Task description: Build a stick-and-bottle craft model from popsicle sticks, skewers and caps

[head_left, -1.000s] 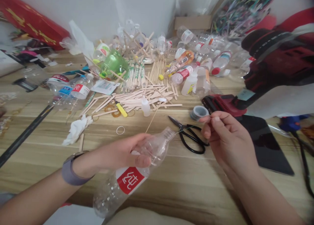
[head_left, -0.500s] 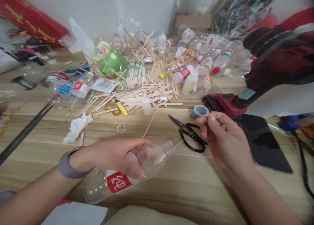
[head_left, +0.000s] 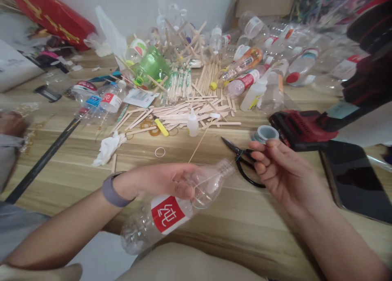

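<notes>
My left hand (head_left: 171,181) is wrapped around the upper body of a clear plastic bottle (head_left: 134,232) with a red and white label. The bottle lies tilted above the table's front edge, its uncapped neck pointing right and up. My right hand (head_left: 288,175) is pinched shut to the right of the neck. A thin greenish string (head_left: 238,155) runs between the neck and its fingertips. Black-handled scissors (head_left: 249,170) lie on the table just behind that hand. A thin wooden stick (head_left: 200,144) slants down behind my left hand; its lower end is hidden.
Rolls of tape (head_left: 266,134), a red and black power tool (head_left: 300,128) and a black phone (head_left: 355,179) are on the right. Craft sticks (head_left: 183,117), a glue bottle (head_left: 192,123) and plastic bottles (head_left: 248,79) fill the back. Another person's hand (head_left: 14,121) is at far left.
The view has shifted, so the table items appear farther left or right. The bottle has turned slightly in my left hand, its label facing up more. My right hand keeps its pinch on the string.
</notes>
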`<state>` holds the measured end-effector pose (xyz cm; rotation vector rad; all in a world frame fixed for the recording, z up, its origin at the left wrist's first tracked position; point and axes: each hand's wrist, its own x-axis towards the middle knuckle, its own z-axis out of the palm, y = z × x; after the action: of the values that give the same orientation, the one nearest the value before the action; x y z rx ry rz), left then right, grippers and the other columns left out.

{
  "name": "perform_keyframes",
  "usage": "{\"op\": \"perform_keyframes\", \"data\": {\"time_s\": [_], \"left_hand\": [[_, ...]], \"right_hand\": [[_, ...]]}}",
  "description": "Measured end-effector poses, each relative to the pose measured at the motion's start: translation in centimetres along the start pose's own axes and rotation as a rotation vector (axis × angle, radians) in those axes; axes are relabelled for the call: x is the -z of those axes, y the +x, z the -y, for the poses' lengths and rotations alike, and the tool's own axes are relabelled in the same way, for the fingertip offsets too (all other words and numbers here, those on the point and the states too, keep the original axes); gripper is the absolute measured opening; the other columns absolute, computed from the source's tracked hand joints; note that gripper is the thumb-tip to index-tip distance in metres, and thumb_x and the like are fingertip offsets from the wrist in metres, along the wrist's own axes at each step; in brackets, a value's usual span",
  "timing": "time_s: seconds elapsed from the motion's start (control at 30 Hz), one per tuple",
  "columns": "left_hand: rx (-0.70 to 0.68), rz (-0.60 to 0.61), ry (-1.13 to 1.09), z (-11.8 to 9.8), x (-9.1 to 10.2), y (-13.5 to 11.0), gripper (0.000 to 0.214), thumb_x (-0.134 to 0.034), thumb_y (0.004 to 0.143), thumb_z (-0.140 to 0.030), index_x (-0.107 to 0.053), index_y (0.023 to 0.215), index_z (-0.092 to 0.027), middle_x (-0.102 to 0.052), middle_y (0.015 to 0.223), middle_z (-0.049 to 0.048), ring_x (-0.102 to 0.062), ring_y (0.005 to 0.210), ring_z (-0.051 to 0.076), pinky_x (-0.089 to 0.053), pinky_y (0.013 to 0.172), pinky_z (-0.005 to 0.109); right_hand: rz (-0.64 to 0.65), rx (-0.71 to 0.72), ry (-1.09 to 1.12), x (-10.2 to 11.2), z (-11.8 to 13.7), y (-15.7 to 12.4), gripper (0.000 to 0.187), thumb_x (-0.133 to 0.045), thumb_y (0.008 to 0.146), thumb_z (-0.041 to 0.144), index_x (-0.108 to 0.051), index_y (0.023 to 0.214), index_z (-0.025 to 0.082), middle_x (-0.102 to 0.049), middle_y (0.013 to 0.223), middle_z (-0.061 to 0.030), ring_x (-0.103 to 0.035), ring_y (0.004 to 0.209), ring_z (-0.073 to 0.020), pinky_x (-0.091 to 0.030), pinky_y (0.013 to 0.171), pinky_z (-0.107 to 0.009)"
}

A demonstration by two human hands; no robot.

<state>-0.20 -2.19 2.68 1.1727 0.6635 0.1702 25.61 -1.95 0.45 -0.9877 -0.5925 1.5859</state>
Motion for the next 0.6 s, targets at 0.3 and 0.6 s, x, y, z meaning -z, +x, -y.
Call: {"op": "perform_keyframes", "data": {"time_s": [0.3,0.6], "left_hand": [[0.049,0.039,-0.062,0.6,0.3,0.1,0.068,-0.073,0.067,-0.064,-0.057,0.119,-0.023,-0.061,0.099,0.0017,-0.057,0.089,0.017,-0.045,0.078,0.027],[0.096,0.039,0.101,0.2,0.6,-0.5,0.064,-0.073,0.068,-0.061,-0.059,0.121,-0.027,-0.061,0.103,0.0000,-0.057,0.092,0.019,-0.044,0.078,0.026]], "right_hand": [[0.148,0.087,-0.120,-0.1,-1.3,-0.4,0.009,-0.070,0.083,0.030,-0.063,0.080,0.025,-0.070,0.109,0.0000,-0.066,0.106,-0.0152,-0.057,0.081,-0.019],[0.171,0.146,-0.319,0.3,-1.8,-0.6,0.010,-0.063,0.088,0.033,-0.059,0.083,0.026,-0.066,0.117,0.0002,-0.062,0.112,-0.0163,-0.053,0.091,-0.027]]}}
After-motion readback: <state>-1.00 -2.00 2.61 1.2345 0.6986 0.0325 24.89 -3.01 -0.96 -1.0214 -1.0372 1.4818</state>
